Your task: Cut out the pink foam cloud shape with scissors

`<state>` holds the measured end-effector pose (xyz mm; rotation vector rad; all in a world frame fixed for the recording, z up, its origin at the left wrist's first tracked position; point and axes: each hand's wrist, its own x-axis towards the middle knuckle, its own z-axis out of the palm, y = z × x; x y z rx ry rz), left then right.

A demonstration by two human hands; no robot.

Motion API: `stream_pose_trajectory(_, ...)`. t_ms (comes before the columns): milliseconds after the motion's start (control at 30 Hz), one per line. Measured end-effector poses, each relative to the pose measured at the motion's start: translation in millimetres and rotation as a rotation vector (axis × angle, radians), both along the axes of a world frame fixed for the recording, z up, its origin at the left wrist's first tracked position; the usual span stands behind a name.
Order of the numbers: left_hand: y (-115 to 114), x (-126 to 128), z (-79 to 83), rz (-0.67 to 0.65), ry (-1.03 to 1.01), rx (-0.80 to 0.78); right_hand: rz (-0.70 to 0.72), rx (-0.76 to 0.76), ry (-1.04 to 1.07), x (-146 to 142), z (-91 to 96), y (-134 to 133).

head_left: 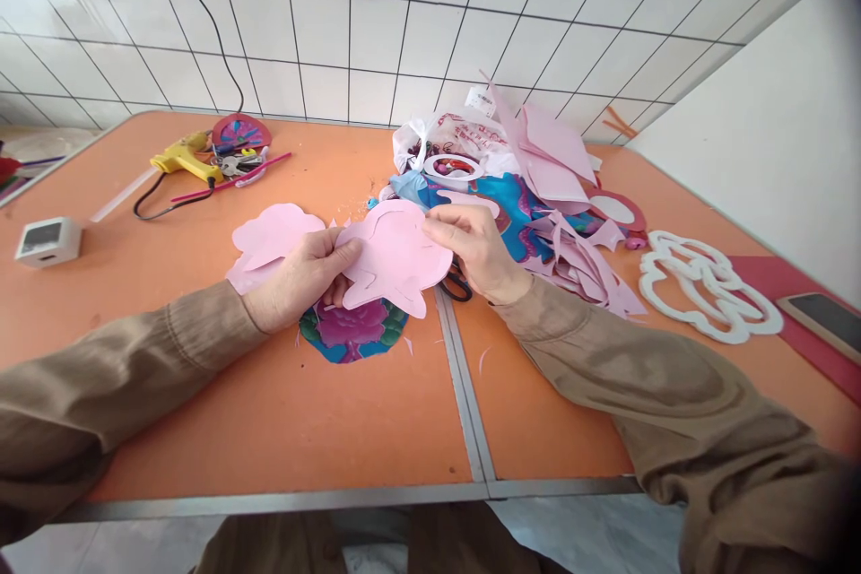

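Both my hands hold a pink paper cut-out with lobed edges just above the orange table. My left hand pinches its left edge, thumb on top. My right hand grips its upper right edge with closed fingers. Under the cut-out lies a colourful flowered piece in purple, green and blue. A second pink cut-out lies flat behind my left hand. Black scissors handles show under my right wrist.
A pile of pink scraps, blue patterned fabric and a plastic bag sits at the back right. White foam outlines lie at right beside a red sheet. A yellow glue gun and a small white box are at left.
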<state>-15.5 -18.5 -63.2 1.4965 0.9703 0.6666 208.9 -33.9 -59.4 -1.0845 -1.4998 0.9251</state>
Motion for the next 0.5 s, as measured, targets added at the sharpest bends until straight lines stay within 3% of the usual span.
stream_pose_trajectory(300, 0.0, -0.4, 3.3, -0.037, 0.01, 0.011, -0.035, -0.027, -0.126, -2.6, 2.8, -2.9)
stream_pose_trajectory(500, 1.0, -0.4, 2.4, -0.059, -0.046, -0.032, -0.056, -0.11, -0.035, -3.3, -3.2, 0.0)
